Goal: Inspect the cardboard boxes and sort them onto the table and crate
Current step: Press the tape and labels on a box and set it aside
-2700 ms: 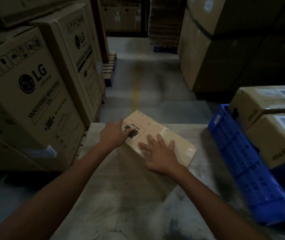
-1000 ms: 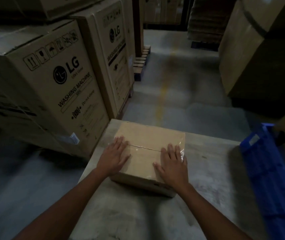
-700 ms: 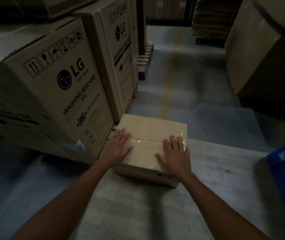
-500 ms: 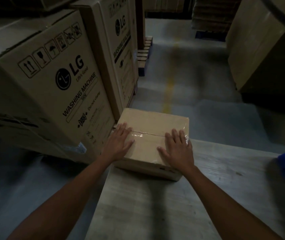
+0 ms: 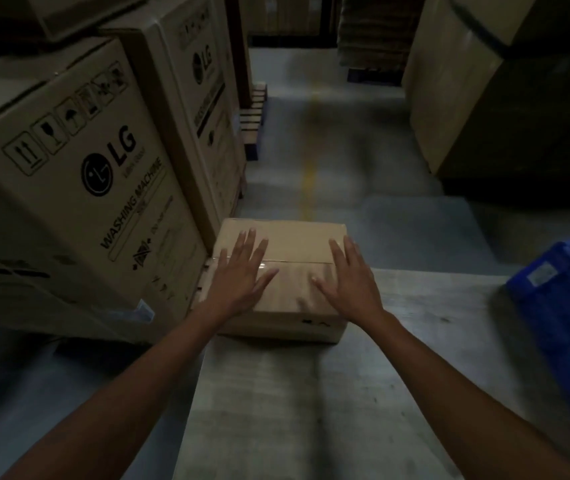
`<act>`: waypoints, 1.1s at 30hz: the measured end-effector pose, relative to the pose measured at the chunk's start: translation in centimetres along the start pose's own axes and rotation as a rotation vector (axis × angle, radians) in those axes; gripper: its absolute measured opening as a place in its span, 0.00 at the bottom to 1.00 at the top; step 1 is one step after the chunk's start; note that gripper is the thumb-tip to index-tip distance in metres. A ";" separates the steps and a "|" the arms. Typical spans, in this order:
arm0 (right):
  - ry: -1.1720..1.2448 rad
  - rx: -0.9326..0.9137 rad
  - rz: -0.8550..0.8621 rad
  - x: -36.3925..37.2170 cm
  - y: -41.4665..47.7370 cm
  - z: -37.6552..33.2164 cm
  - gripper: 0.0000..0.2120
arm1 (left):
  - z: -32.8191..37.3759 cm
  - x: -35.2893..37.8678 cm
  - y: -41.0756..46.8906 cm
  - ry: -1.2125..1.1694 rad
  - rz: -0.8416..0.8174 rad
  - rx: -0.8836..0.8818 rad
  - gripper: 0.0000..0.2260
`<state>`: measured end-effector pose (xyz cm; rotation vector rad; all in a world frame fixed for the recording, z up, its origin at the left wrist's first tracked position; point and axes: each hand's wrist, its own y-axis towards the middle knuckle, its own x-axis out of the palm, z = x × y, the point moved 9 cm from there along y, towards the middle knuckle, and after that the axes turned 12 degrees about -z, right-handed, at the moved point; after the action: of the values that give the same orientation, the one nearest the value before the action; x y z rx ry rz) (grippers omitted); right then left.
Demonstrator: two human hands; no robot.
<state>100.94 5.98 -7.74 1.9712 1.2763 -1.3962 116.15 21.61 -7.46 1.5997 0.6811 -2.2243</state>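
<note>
A small taped cardboard box (image 5: pixel 297 247) lies flat at the far left corner of the grey table (image 5: pixel 363 393). My left hand (image 5: pixel 242 275) rests palm down on the box's left half, fingers straight and spread. My right hand (image 5: pixel 349 278) lies flat over its right half, fingers straight. Neither hand curls round the box. A blue plastic crate (image 5: pixel 560 306) stands at the table's right edge; only its left wall shows.
Tall LG washing machine cartons (image 5: pixel 79 188) stand close to the table's left side. Large brown cartons (image 5: pixel 484 98) rise at the far right. A grey floor aisle (image 5: pixel 328 161) with a yellow line runs ahead, with a pallet (image 5: pixel 254 112) at its left.
The box, tilted on edge earlier, now lies flat and has slid to the table's far left corner under both flat hands. The view has swung left, so the crate's boxes are out of sight.
</note>
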 end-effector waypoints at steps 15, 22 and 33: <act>0.139 0.123 0.692 -18.1 -36.1 11.5 0.41 | 38.2 -4.2 -13.9 -0.129 0.271 0.698 0.32; 0.083 0.338 0.931 -19.4 -58.4 21.3 0.40 | 57.5 4.1 -24.0 -0.219 0.153 1.023 0.30; 0.167 0.831 0.953 -17.0 -82.6 33.1 0.37 | 80.4 14.0 -35.4 -0.236 -0.070 1.331 0.31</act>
<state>12.12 14.97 7.76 2.6649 -0.3744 -1.3012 29.52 7.45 7.10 1.6208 -1.0757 -3.0122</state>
